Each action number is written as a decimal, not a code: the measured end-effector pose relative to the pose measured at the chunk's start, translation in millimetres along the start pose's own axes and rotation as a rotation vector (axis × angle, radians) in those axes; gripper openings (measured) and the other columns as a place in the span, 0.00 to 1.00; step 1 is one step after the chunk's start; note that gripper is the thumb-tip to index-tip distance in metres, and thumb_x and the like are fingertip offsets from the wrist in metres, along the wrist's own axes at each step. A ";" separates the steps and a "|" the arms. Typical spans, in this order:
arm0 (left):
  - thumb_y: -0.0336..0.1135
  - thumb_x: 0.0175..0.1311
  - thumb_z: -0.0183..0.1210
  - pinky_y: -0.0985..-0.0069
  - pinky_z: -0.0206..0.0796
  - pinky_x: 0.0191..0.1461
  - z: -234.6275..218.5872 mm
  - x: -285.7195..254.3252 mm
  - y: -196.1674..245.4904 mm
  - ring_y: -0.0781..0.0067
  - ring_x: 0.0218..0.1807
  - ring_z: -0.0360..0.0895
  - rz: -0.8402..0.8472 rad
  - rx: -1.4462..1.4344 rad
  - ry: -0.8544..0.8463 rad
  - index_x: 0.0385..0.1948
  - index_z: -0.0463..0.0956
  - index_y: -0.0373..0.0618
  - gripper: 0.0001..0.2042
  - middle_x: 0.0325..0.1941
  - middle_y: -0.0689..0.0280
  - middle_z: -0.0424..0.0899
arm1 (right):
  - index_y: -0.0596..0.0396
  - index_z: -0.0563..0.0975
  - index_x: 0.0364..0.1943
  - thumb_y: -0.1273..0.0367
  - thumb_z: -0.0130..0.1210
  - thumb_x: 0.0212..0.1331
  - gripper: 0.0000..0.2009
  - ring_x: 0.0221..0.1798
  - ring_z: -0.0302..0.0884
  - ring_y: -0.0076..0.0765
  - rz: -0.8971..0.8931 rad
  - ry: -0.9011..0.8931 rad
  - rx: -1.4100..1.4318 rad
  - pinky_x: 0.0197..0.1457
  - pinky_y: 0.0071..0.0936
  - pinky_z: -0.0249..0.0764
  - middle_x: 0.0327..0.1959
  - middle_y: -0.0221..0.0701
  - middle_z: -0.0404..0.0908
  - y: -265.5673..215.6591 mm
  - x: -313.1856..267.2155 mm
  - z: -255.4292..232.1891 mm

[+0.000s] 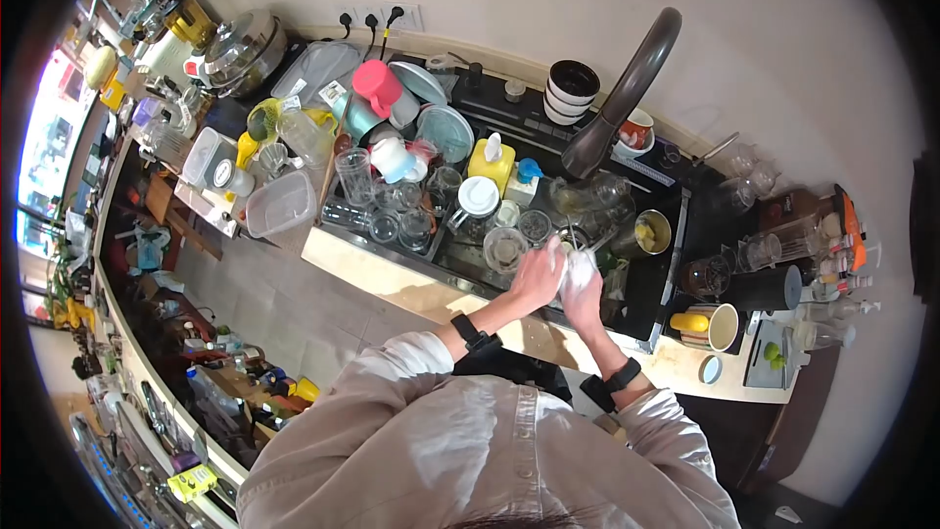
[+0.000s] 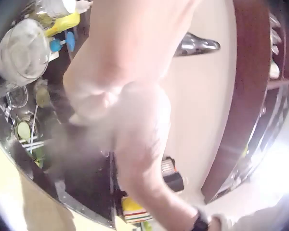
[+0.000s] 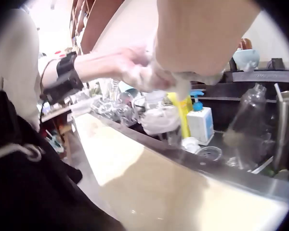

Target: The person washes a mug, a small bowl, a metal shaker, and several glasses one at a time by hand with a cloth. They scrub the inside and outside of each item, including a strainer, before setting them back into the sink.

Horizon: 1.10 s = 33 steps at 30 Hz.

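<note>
White lather (image 1: 580,266) coats parts of 2 bare hands, left hand (image 1: 538,277) and right hand (image 1: 583,286), brought together over the sink (image 1: 670,284). Fingers obscured by suds and blur; cannot tell whether either hand is grasping something or released, nor whether the lather hides an item.

Position: lather on and between the hands, above the front part of the sink; presumably held there so drips miss the pale bench (image 1: 367,269).

Tap (image 1: 632,78) arches in from the back, its spout well apart from the hands. Blue-topped pump bottle (image 3: 201,126) stands beside a yellow container (image 1: 490,168), likely placed for easy reach with wet hands.

Steel cup (image 1: 658,231) tilted, right of the hands. Bowls (image 1: 568,98) nested behind, probably to save room.
</note>
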<state>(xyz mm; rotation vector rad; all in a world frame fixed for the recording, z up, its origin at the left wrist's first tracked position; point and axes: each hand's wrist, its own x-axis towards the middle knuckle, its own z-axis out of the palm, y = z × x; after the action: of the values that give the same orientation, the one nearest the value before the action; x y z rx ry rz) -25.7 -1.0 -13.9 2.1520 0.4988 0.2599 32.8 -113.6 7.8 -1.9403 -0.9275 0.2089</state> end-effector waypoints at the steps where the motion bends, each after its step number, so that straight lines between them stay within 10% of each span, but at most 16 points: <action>1: 0.34 0.66 0.41 0.52 0.67 0.38 -15.5 -3.9 9.6 0.37 0.36 0.75 -0.010 -0.034 -0.010 0.38 0.66 0.36 0.10 0.30 0.43 0.77 | 0.61 0.73 0.33 0.77 0.47 0.56 0.04 0.37 0.73 0.42 0.356 -0.015 0.386 0.42 0.32 0.70 0.30 0.38 0.73 21.6 -3.7 13.2; 5: 0.36 0.68 0.39 0.54 0.66 0.42 -21.0 -10.8 0.4 0.35 0.39 0.74 -0.043 -0.206 0.024 0.37 0.68 0.36 0.12 0.32 0.43 0.77 | 0.53 0.72 0.41 0.65 0.44 0.66 0.08 0.34 0.72 0.24 0.825 -0.366 0.906 0.37 0.25 0.70 0.34 0.25 0.74 31.7 14.6 -9.1; 11: 0.45 0.71 0.39 0.82 0.54 0.18 -15.6 -8.2 -36.9 0.84 0.21 0.67 -0.305 -0.909 -0.051 0.37 0.72 0.39 0.18 0.19 0.71 0.70 | 0.59 0.72 0.35 0.67 0.47 0.63 0.08 0.32 0.66 0.32 0.168 -0.155 0.016 0.40 0.25 0.67 0.30 0.30 0.71 -16.9 16.6 -28.5; 14: 0.46 0.72 0.39 0.83 0.51 0.15 -25.7 -8.5 -34.7 0.84 0.22 0.69 -0.465 -1.038 -0.172 0.33 0.73 0.39 0.19 0.20 0.69 0.72 | 0.60 0.73 0.34 0.69 0.54 0.56 0.08 0.35 0.70 0.45 -0.009 -0.037 -0.013 0.43 0.34 0.67 0.30 0.39 0.72 -29.5 14.3 -10.4; 18: 0.48 0.71 0.41 0.71 0.60 0.23 13.0 -4.2 -42.7 0.70 0.18 0.66 -0.328 -0.828 0.172 0.30 0.72 0.39 0.21 0.19 0.64 0.72 | 0.59 0.73 0.35 0.70 0.55 0.52 0.09 0.43 0.71 0.56 -0.384 0.004 -0.443 0.48 0.47 0.68 0.39 0.45 0.73 -7.5 -2.2 22.3; 19: 0.46 0.71 0.39 0.62 0.66 0.33 1.6 -1.3 -40.1 0.50 0.24 0.72 -0.262 -0.380 0.151 0.30 0.72 0.35 0.22 0.19 0.51 0.73 | 0.58 0.74 0.36 0.70 0.52 0.53 0.08 0.43 0.73 0.53 -0.155 -0.036 -0.250 0.48 0.45 0.69 0.39 0.45 0.74 -16.0 -2.0 25.2; 22: 0.42 0.71 0.39 0.57 0.66 0.40 -29.1 -10.4 -5.4 0.38 0.34 0.73 -0.175 -0.174 0.146 0.31 0.73 0.33 0.20 0.24 0.44 0.74 | 0.55 0.73 0.36 0.70 0.46 0.61 0.06 0.35 0.75 0.40 0.371 -0.163 0.196 0.36 0.36 0.72 0.34 0.38 0.75 39.4 -6.0 52.8; 24: 0.40 0.71 0.39 0.59 0.67 0.43 -43.6 -12.2 -4.4 0.38 0.40 0.74 -0.019 -0.179 0.078 0.34 0.73 0.33 0.18 0.29 0.44 0.77 | 0.51 0.72 0.39 0.67 0.39 0.68 0.08 0.27 0.73 0.25 0.865 -0.342 1.111 0.24 0.26 0.71 0.29 0.27 0.74 25.6 1.5 32.6; 26: 0.39 0.71 0.38 0.60 0.67 0.43 -45.0 -13.2 -12.4 0.39 0.39 0.74 0.188 -0.264 0.129 0.36 0.73 0.33 0.17 0.31 0.44 0.77 | 0.50 0.71 0.43 0.66 0.40 0.67 0.08 0.27 0.73 0.26 1.027 -0.148 1.153 0.25 0.25 0.71 0.29 0.26 0.74 6.5 9.2 24.1; 28: 0.39 0.72 0.38 0.65 0.67 0.44 -40.0 -12.4 -22.2 0.54 0.39 0.77 0.151 -0.415 0.076 0.37 0.73 0.35 0.17 0.34 0.52 0.79 | 0.51 0.70 0.44 0.67 0.42 0.66 0.08 0.28 0.72 0.28 0.830 -0.193 0.996 0.29 0.26 0.71 0.30 0.25 0.74 -23.1 10.1 4.8; 29: 0.39 0.72 0.38 0.67 0.66 0.45 -30.5 -11.2 -27.2 0.59 0.39 0.77 0.105 -0.526 0.078 0.37 0.73 0.36 0.17 0.34 0.54 0.79 | 0.53 0.72 0.39 0.68 0.43 0.64 0.07 0.28 0.69 0.32 0.199 -0.182 0.467 0.32 0.30 0.69 0.28 0.28 0.73 -18.7 7.6 7.9; 33: 0.41 0.73 0.39 0.75 0.66 0.43 -21.7 -13.7 -27.6 0.76 0.39 0.74 -0.124 -0.913 0.046 0.38 0.73 0.41 0.16 0.33 0.64 0.76 | 0.56 0.70 0.24 0.75 0.47 0.51 0.02 0.34 0.67 0.52 -0.067 0.013 -0.184 0.36 0.37 0.66 0.26 0.41 0.70 -66.1 4.7 -7.6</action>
<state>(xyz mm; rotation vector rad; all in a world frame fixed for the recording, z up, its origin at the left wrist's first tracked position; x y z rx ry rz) -52.9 23.2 -23.6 1.2262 0.4233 0.3784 5.5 -97.8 66.6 -2.0714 -1.0318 0.0735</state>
